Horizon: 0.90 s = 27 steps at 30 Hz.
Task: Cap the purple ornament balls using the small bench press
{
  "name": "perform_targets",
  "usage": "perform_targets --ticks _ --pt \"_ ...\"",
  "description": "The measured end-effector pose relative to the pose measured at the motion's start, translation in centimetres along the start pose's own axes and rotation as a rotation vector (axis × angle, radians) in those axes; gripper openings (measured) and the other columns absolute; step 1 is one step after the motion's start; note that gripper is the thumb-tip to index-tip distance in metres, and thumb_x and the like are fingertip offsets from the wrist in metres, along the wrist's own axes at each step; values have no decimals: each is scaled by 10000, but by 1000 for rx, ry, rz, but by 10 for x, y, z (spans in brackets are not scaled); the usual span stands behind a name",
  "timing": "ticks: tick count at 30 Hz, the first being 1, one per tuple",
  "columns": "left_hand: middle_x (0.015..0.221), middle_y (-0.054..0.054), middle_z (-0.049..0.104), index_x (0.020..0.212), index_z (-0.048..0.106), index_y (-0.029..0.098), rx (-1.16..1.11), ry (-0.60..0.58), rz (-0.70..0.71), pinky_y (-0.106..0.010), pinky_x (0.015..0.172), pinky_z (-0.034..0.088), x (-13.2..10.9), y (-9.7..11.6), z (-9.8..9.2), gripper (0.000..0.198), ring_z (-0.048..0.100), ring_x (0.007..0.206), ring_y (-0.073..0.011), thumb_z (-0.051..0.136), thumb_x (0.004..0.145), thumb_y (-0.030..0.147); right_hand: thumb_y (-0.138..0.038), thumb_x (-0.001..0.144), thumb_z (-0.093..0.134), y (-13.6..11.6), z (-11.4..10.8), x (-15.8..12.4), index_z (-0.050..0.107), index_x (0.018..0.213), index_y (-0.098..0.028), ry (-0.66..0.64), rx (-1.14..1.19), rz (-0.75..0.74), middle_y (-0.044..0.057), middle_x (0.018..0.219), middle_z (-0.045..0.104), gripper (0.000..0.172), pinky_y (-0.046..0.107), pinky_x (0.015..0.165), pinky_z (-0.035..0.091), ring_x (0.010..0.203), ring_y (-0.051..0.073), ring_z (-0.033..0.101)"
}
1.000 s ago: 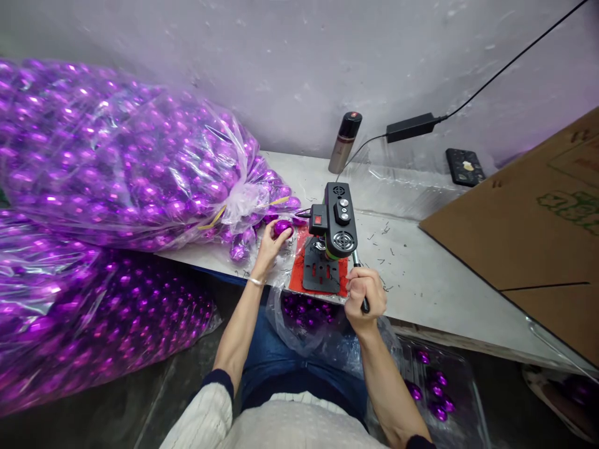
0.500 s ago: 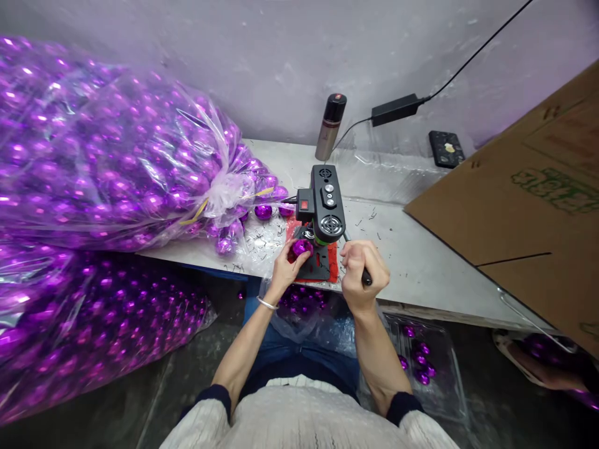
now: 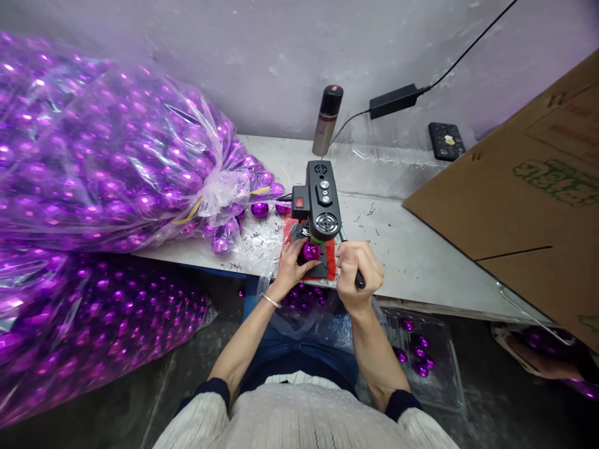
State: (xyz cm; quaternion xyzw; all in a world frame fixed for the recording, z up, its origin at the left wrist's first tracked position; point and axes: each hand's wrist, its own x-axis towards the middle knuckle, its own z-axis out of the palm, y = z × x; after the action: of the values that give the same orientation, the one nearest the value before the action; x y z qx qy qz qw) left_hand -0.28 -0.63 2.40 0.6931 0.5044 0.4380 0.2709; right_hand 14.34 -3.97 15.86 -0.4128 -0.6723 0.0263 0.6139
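Note:
Between the thumb and fingers of my left hand (image 3: 291, 269) is a shiny purple bauble (image 3: 311, 251), just under the front end of a small black press machine (image 3: 322, 199). Its black base plate (image 3: 319, 270) rests on a red sheet (image 3: 331, 259). My right hand (image 3: 360, 274) is wrapped round the machine's lever handle (image 3: 359, 280), whose black end shows below the fist. The machine's head hides whatever sits right above the bauble.
Big clear bags of purple baubles (image 3: 116, 156) fill the left side. A spray can (image 3: 327, 121), a power adapter (image 3: 393, 101) and a phone (image 3: 445, 141) are at the back. A cardboard box (image 3: 524, 206) leans in from the right; a clear tray (image 3: 444, 393) of baubles lies below.
The bauble has shifted slightly right under the machine's head, and my left fingers have spread a little around it. My right hand stays on the lever; the view has shifted slightly.

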Motion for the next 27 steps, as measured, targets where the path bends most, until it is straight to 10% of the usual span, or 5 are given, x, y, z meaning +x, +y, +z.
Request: perform_targets --ticks 27 --pt "1292 -149 692 1308 626 209 -111 -30 -27 -520 1102 490 4 -10 4 686 645 1248 -327 822 762 576 -279 1016 408 48 23 -62 526 782 -240 120 -4 -143 5 775 628 265 345 661 513 622 142 576"
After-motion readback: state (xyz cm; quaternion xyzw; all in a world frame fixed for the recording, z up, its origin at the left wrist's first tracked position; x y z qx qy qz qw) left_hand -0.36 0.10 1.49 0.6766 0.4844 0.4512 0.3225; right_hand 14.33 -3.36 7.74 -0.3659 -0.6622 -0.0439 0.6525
